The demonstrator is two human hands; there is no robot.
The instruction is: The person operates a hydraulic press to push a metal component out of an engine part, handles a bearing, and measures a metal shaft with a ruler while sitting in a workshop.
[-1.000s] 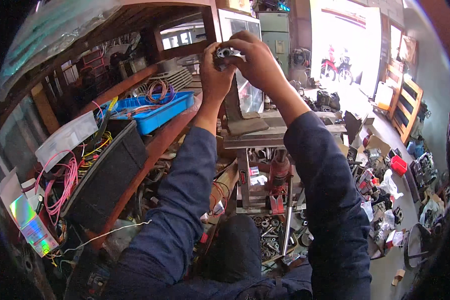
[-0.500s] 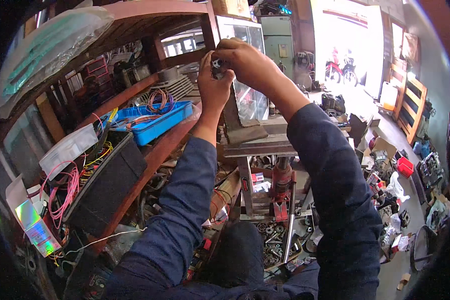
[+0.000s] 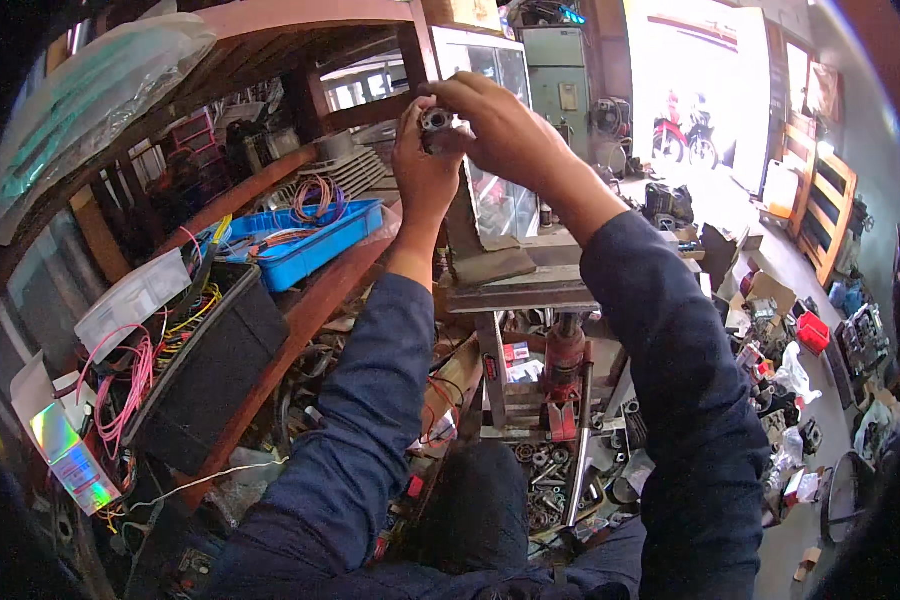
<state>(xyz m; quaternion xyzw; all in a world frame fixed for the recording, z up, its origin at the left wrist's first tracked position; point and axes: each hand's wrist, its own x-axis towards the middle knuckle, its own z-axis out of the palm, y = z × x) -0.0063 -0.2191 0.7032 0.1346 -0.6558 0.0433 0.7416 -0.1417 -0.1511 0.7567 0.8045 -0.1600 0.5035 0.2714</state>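
The largest carrier is the reddish-brown wooden shelf on the left; its long front rail (image 3: 320,300) slants past the left forearm. Next comes the grey workbench (image 3: 555,295), with a flat brown slab (image 3: 495,265) at its near left corner. Along the shelf's front edge stand a rectangular black plastic bin (image 3: 220,370) full of wires and, farther back, a shallow blue plastic tray (image 3: 310,258). A red cylindrical jack (image 3: 565,360) stands below the bench's near edge.

The left hand (image 3: 428,180) is wrapped around a small, round, silvery-grey metal part with a central hole (image 3: 436,120), leaving no visible gap. The right hand (image 3: 510,135) bends closed over the part's upper right side; some fingertips are hidden, so how firmly it presses cannot be told. Only the hands carry the part, raised above the level of the bench's left end.

If both grips loosened together, the part could slip, strike the bench's near edge and drop among the loose grey metal rings and fittings (image 3: 545,490) below, where it would be hard to pick out. The left elbow has little sideways room before the shelf rail and tray; the space between the forearms looks freer.
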